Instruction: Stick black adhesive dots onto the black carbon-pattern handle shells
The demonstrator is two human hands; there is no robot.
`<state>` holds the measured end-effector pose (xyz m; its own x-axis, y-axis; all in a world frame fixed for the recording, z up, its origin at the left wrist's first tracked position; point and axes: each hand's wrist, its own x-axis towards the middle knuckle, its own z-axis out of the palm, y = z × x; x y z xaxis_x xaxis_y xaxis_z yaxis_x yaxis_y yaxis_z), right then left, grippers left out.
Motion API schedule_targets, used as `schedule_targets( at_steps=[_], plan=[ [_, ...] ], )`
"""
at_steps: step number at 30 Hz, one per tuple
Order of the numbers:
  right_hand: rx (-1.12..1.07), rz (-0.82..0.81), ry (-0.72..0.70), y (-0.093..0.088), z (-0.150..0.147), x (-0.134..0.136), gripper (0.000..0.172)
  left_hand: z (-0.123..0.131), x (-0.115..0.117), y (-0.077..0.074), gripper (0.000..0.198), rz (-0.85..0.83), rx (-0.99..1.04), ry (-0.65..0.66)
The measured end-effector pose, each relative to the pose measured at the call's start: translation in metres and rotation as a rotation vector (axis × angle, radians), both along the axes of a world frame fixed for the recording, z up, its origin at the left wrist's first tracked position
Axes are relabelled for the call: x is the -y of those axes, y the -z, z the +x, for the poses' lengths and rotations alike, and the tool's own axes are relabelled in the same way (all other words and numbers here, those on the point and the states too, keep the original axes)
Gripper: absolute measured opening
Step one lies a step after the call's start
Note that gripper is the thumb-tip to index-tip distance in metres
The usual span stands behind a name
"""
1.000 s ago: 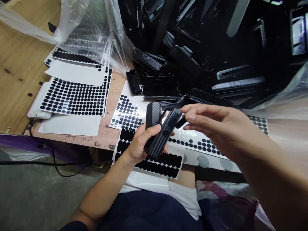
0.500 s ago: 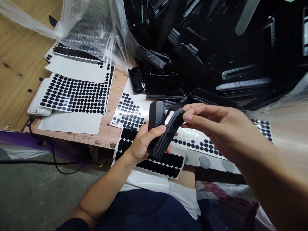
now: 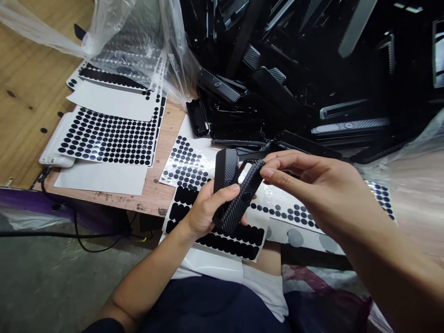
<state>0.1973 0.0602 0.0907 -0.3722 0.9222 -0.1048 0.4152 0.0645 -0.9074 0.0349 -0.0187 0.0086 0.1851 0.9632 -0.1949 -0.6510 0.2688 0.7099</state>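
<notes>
My left hand (image 3: 208,203) is wrapped round a black plastic part (image 3: 239,199) with a woven carbon-look face and a slot near its upper end. A second carbon-patterned piece (image 3: 226,167) sits beside it in the same grip; whether the two are joined I cannot tell. With thumb and fingertips pinched together, my right hand (image 3: 298,178) is at the upper right end of the slotted part. Any small thing between those fingertips is hidden. Below the parts lies a sheet of black round stickers (image 3: 229,240), partly covered by my left hand.
Many black plastic parts (image 3: 236,134) are heaped at the back, with clear plastic film (image 3: 173,55) on their left. More dot-sticker sheets (image 3: 107,134) lie at left, over a white box (image 3: 58,143) with a cable (image 3: 74,217). Another sheet (image 3: 187,159) lies behind my left hand.
Both hands keep nearly the same hold on the parts. The right fingertips stay at the upper end, and the view has shifted very slightly.
</notes>
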Motion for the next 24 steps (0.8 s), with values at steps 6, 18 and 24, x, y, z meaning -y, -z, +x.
schedule_targets(
  at_steps=[6, 18, 24],
  plan=[
    [0.033, 0.101, 0.017, -0.002, -0.001, 0.005, 0.022, 0.001, 0.000, 0.000, 0.046, 0.003, 0.028, -0.001],
    [0.168, 0.369, -0.023, -0.001, 0.003, 0.012, 0.009, 0.000, 0.001, 0.001, 0.051, -0.020, 0.004, -0.010],
    [0.228, 0.641, -0.083, 0.004, 0.002, 0.015, 0.008, 0.000, 0.002, 0.001, 0.053, -0.022, -0.001, 0.002]
  ],
)
